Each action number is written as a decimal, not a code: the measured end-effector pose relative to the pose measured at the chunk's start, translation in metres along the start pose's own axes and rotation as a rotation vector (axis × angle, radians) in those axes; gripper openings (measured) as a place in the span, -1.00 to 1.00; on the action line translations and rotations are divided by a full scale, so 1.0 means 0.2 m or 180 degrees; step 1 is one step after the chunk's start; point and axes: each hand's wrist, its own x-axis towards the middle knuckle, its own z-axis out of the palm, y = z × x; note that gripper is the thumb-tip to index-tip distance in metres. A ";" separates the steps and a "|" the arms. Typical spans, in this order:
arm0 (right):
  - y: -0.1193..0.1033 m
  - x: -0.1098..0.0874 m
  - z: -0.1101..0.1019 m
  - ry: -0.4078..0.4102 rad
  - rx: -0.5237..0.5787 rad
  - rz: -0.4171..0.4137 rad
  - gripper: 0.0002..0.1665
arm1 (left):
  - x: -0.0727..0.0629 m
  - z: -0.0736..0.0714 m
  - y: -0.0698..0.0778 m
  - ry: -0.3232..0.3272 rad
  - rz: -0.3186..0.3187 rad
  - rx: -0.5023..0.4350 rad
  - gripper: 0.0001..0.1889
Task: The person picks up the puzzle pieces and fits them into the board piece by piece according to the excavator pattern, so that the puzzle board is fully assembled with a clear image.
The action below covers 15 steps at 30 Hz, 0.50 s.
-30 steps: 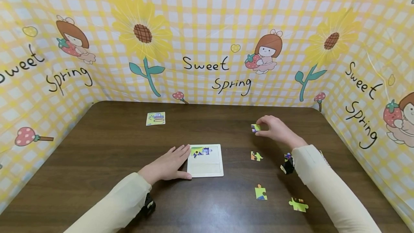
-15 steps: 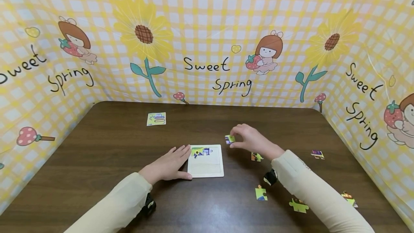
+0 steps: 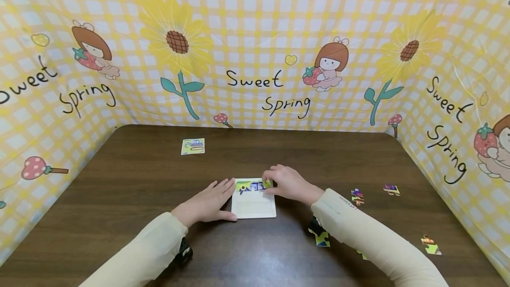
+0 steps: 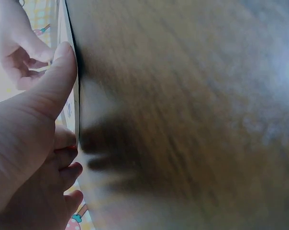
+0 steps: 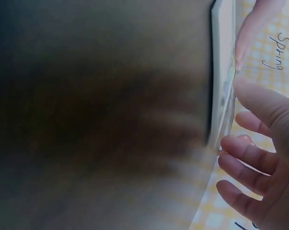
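Observation:
A white square puzzle tray [image 3: 253,208] lies mid-table, with joined puzzle pieces [image 3: 244,187] along its top row. My left hand [image 3: 207,202] rests along the tray's left side, fingers and thumb extended against its edge. At the tray's upper right corner, my right hand [image 3: 292,185] pinches a green and purple puzzle piece [image 3: 266,184] between thumb and fingers, partly covering it. In the right wrist view, the thumb of my right hand [image 5: 273,148] is by the tray's rim [image 5: 222,52]; the held piece is hardly visible there.
Loose puzzle pieces lie on the right: one purple and orange [image 3: 357,196], one purple [image 3: 392,189], one green and orange [image 3: 430,245]. A green piece [image 3: 322,239] is partly behind my right wrist. A small picture card [image 3: 193,146] lies at the back left. Patterned cloth [image 3: 255,56] surrounds the table.
My right hand has carried the puzzle piece left and nearer, from the table's back right to the tray's upper right corner. My left hand has stayed on the tray's left edge.

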 end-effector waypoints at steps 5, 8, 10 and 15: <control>-0.01 0.01 0.02 -0.0025 -0.0097 0.0018 -0.65 | 0.01 0.00 0.00 -0.0015 -0.0012 0.0010 -0.07; -0.02 0.02 0.02 -0.0043 -0.0135 0.0032 -0.64 | 0.01 0.00 0.00 -0.0014 -0.0018 0.0007 -0.07; -0.02 0.02 0.02 -0.0051 -0.0160 0.0039 -0.64 | 0.01 0.00 0.00 -0.0015 -0.0018 -0.0003 -0.07; -0.03 0.02 0.01 -0.0081 -0.0202 0.0094 -0.65 | 0.01 -0.01 0.00 -0.0016 -0.0012 -0.0010 -0.07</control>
